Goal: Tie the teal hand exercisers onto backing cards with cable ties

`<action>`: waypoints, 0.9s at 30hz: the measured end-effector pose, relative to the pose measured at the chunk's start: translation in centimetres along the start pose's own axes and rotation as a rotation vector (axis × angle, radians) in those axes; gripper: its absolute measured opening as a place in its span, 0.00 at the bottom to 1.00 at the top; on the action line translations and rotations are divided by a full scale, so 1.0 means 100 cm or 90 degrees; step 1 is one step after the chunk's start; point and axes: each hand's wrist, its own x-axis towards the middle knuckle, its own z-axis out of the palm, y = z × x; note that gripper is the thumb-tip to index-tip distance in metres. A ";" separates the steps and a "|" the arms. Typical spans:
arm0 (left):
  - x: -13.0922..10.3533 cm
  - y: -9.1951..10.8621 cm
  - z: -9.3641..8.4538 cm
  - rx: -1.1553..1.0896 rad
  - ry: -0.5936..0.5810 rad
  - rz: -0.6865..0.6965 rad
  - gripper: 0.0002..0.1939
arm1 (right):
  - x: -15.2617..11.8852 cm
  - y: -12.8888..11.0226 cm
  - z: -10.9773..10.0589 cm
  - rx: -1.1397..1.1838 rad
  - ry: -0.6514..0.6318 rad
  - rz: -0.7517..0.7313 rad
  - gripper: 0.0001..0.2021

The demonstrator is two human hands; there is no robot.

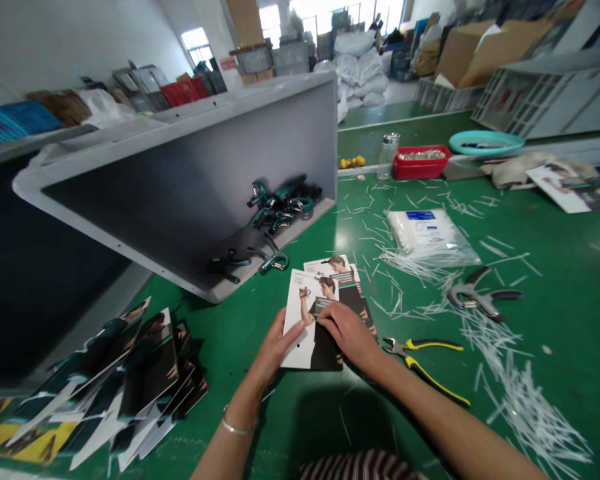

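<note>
A white and black printed card (294, 333) is held upright-facing over the green table. My left hand (276, 343) grips its left edge, thumb on the front. My right hand (347, 333) lies across the card's right side, its fingertips pinched at the middle; what they pinch is too small to make out. More printed cards (354, 293) show behind the held one. Pliers with yellow and black handles (423, 360) rest just right of my right hand. A grey and black hand gripper (480, 295) sits farther right.
A grey bin (180, 160) tipped on its side holds several green hand grips (280, 203). Carded grips (145, 367) are piled at left. Cable ties (525, 407) and their bag (430, 233) lie at right. A red tray (420, 163) and glass jar (389, 157) stand behind.
</note>
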 end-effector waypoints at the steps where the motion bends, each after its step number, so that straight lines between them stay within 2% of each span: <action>1: 0.001 -0.001 -0.001 0.014 -0.008 -0.026 0.36 | -0.001 -0.001 -0.002 0.008 0.006 0.009 0.06; 3: 0.003 -0.004 -0.002 0.020 -0.015 -0.063 0.39 | -0.006 -0.002 -0.011 0.028 0.023 0.010 0.07; 5: 0.005 -0.007 -0.001 -0.019 -0.028 -0.081 0.38 | -0.014 0.001 -0.026 0.039 0.020 -0.004 0.07; 7: 0.007 -0.008 0.000 -0.046 -0.049 -0.085 0.37 | -0.017 0.012 -0.050 0.016 -0.006 -0.010 0.07; 9: 0.011 -0.004 0.004 -0.029 -0.083 -0.086 0.37 | -0.008 0.032 -0.080 -0.078 -0.020 0.029 0.06; 10: 0.014 -0.001 0.006 -0.008 -0.104 -0.088 0.36 | 0.003 0.045 -0.096 -0.154 -0.015 0.071 0.06; 12: 0.024 0.008 0.012 0.042 -0.148 -0.084 0.34 | 0.035 0.072 -0.125 -0.347 -0.007 0.222 0.08; 14: 0.034 0.016 0.016 0.084 -0.180 -0.074 0.31 | 0.072 0.096 -0.147 -0.415 0.007 0.290 0.10; 17: 0.043 0.019 0.011 0.094 -0.198 -0.088 0.28 | 0.118 0.119 -0.161 -0.454 0.008 0.366 0.10; 20: 0.038 0.008 -0.004 -0.005 -0.156 -0.112 0.27 | 0.139 0.129 -0.163 -0.448 0.008 0.422 0.15; 23: 0.026 -0.006 -0.016 -0.173 -0.081 -0.113 0.23 | 0.143 0.130 -0.172 -0.395 0.023 0.433 0.16; 25: 0.020 -0.010 -0.016 -0.236 -0.028 -0.102 0.21 | 0.140 0.126 -0.184 -0.336 0.036 0.417 0.11; 27: 0.016 -0.007 -0.011 -0.242 0.019 -0.067 0.20 | 0.133 0.117 -0.194 -0.263 0.045 0.385 0.11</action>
